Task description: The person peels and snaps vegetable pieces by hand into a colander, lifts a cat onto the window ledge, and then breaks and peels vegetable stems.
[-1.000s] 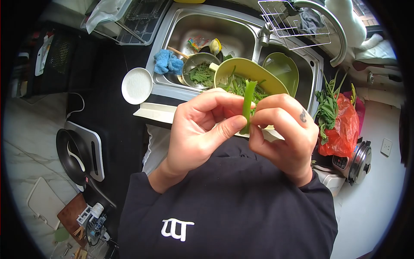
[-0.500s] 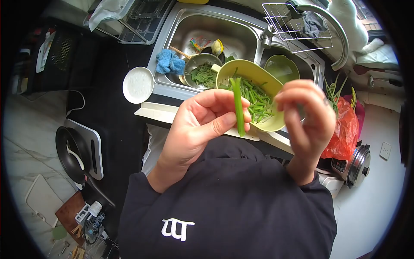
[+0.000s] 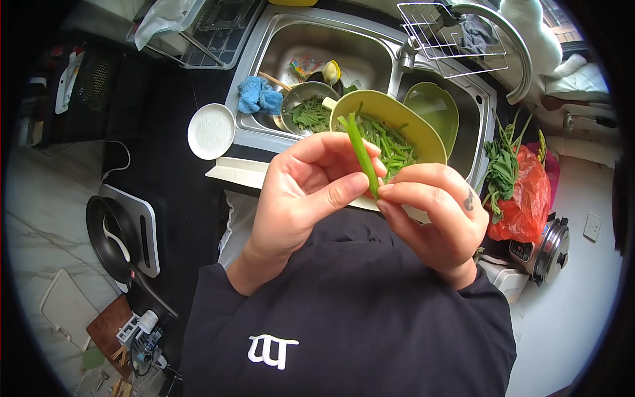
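A short green vegetable stem (image 3: 361, 153) is tilted between my two hands. My left hand (image 3: 301, 198) pinches it around the middle with thumb and fingers. At its lower end, the thumb and forefinger of my right hand (image 3: 440, 215) grip it. Just behind the hands sits a yellow-green colander (image 3: 423, 126) holding many cut green stems (image 3: 395, 153). Left of it, a metal strainer (image 3: 290, 109) with a wooden handle contains green leaves (image 3: 312, 114).
A double steel sink (image 3: 364, 33) lies ahead, with a green basin (image 3: 442, 109) in its right bowl. A blue cloth (image 3: 259, 96) and a white plate (image 3: 211, 131) are at left. Leafy greens (image 3: 503, 167) and a red plastic bag (image 3: 528, 198) stand at right, near a cooker (image 3: 552, 248).
My right hand has come down and inward and now grips the stem's lower end. The stem has tilted, its top leaning left. My left hand has barely moved.
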Demonstrator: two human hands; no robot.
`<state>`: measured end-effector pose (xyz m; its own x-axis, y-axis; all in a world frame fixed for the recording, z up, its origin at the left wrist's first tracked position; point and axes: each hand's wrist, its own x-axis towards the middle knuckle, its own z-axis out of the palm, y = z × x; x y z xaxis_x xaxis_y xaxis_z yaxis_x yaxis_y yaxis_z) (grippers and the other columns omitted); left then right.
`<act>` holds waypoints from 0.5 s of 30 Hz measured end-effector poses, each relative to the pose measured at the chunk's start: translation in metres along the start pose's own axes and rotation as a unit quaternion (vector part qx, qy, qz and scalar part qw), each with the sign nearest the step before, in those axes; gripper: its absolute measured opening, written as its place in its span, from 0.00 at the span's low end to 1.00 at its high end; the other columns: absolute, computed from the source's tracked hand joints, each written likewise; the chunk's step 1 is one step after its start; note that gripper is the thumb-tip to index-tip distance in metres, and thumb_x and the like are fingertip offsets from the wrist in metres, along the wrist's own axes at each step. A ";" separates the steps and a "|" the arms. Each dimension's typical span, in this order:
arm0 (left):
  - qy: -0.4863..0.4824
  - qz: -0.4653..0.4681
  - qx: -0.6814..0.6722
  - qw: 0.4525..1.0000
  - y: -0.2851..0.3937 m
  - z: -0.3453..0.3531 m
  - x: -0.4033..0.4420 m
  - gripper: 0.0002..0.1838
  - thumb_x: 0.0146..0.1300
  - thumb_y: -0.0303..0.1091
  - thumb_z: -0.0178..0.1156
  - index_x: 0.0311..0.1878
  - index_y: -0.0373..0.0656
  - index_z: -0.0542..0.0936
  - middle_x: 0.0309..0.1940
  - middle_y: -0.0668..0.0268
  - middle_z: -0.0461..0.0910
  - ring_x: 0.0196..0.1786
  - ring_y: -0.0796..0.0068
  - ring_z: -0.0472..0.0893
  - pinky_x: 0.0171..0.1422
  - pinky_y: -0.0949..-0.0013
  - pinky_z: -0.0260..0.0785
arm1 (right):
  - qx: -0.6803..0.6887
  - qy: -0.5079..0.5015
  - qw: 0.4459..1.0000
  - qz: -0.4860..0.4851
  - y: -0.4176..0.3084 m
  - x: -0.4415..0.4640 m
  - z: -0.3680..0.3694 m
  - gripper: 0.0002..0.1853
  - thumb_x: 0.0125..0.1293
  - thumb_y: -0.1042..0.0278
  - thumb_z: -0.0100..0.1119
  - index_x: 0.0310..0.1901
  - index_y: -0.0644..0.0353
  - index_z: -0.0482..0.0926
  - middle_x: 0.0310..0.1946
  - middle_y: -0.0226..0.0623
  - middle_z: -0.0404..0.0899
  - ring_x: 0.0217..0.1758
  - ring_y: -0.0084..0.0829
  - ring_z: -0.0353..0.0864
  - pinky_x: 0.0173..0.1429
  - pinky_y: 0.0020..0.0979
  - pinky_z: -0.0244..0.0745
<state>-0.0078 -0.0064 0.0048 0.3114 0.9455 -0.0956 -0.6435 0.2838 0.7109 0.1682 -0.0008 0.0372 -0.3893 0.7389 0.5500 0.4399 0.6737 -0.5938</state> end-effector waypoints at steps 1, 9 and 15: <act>-0.002 0.005 0.007 1.000 0.000 0.000 -0.001 0.15 0.61 0.25 0.62 0.51 0.34 0.75 0.41 0.59 0.80 0.44 0.72 0.80 0.53 0.69 0.72 | 0.003 -0.003 1.000 0.000 0.000 0.000 0.000 0.13 0.44 0.82 0.71 0.34 0.63 0.81 0.30 0.38 0.79 0.31 0.33 0.81 0.33 0.31 0.78; 0.023 0.033 0.021 0.999 0.001 0.002 -0.004 0.16 0.57 0.23 0.67 0.48 0.34 0.75 0.38 0.61 0.80 0.42 0.72 0.80 0.49 0.71 0.73 | -0.016 -0.014 1.000 -0.014 -0.002 0.001 -0.006 0.14 0.43 0.82 0.70 0.34 0.64 0.81 0.30 0.38 0.79 0.31 0.33 0.81 0.33 0.30 0.78; 0.015 0.034 0.034 0.999 0.003 0.003 -0.003 0.16 0.56 0.23 0.67 0.46 0.35 0.75 0.37 0.62 0.79 0.42 0.73 0.80 0.49 0.71 0.74 | -0.018 -0.028 0.999 -0.030 -0.002 0.002 -0.008 0.14 0.43 0.82 0.70 0.35 0.64 0.81 0.30 0.38 0.79 0.30 0.33 0.81 0.32 0.30 0.78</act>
<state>-0.0083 -0.0092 0.0093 0.2464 0.9670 -0.0650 -0.6130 0.2075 0.7624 0.1732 -0.0006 0.0444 -0.4603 0.6977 0.5490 0.4428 0.7164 -0.5391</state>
